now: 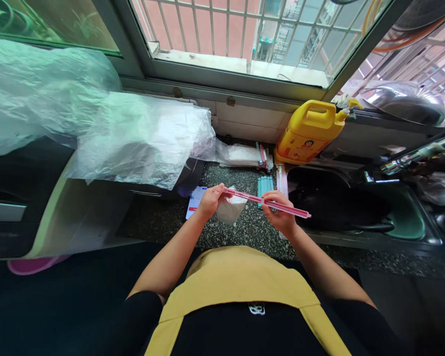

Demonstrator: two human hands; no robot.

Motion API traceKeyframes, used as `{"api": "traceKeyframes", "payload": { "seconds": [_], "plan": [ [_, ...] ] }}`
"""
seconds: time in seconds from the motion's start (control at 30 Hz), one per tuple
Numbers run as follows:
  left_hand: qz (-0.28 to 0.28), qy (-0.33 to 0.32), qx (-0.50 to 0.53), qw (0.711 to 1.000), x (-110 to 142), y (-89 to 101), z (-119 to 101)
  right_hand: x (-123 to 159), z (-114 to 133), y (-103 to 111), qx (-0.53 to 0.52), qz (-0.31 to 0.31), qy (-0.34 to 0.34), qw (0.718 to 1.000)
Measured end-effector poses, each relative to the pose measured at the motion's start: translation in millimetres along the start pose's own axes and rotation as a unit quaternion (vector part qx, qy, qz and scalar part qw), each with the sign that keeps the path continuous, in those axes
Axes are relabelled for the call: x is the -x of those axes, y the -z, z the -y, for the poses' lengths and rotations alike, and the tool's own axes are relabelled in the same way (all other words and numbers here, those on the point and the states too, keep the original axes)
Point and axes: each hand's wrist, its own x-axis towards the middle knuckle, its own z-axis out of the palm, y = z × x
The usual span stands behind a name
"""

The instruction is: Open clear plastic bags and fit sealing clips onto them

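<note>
Beside the plastic sheeting point(144, 133), at the counter's left part, a lit phone point(196, 202) lies flat on the speckled countertop point(222, 237). Next comes the left hand point(209, 200), its fingertips pinched closed on the left end of a long pink clip point(267, 202). A small translucent bag point(230, 209) hangs just below the clip near those fingers. The clip spans both hands above the counter, sloping slightly down to the right. The right hand point(280, 211) has its fingers curled closed around the clip's right part, near teal clips point(265, 185) lying side by side. Farther right is the sink point(406, 212).
</note>
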Motion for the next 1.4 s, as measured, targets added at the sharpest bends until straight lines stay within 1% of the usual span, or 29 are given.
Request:
{"api": "traceKeyframes", "payload": {
  "seconds": [0.13,0.23,0.37,0.47,0.57,0.63,0.77,0.83,0.93,1.03,1.1,1.27,1.4],
  "plan": [
    [0.013,-0.004,-0.023,1.0,1.0,-0.9,-1.1,0.1,-1.1,-1.4,0.04,0.025,-0.004,0.999],
    [0.026,-0.02,-0.046,0.998,3.4,-1.2,-3.3,2.5,-3.7,-2.3,0.054,0.03,-0.017,0.998],
    [0.048,-0.065,-0.094,0.992,7.5,0.5,-7.0,7.0,-7.5,-2.6,0.048,0.018,-0.038,0.998],
    [0.071,-0.118,-0.128,0.982,9.5,2.3,-9.6,9.8,-9.1,-2.6,0.034,-0.01,-0.056,0.998],
    [0.082,-0.167,-0.183,0.965,10.4,2.1,-10.2,10.9,-10.1,-3.3,0.019,-0.049,-0.075,0.996],
    [0.082,-0.199,-0.23,0.949,11.0,0.1,-9.2,10.4,-10.5,-4.7,0.008,-0.062,-0.091,0.994],
    [0.101,-0.277,-0.295,0.909,13.1,-6.9,-5.6,7.2,-10.1,-9.6,-0.016,-0.061,-0.113,0.992],
    [0.107,-0.303,-0.315,0.893,14.2,-10.1,-3.7,5.3,-8.9,-11.9,-0.026,-0.058,-0.121,0.991],
    [0.078,-0.326,-0.33,0.883,14.6,-12.9,-0.4,3.1,-6.2,-13.5,-0.035,-0.053,-0.131,0.989],
    [0.046,-0.321,-0.331,0.886,14.3,-13.8,2.9,1.6,-3.1,-13.2,-0.051,-0.052,-0.137,0.988],
    [0.039,-0.304,-0.33,0.893,14.7,-14.2,4.2,0.5,-1.5,-13.0,-0.06,-0.05,-0.144,0.986],
    [0.058,-0.26,-0.313,0.912,19.9,-16.6,5.5,-2.0,-2.9,-15.0,-0.083,-0.021,-0.173,0.981],
    [0.089,-0.214,-0.277,0.932,24.2,-15.6,14.5,-1.0,-7.5,-17.9,-0.106,0.011,-0.201,0.974]
  ]
}}
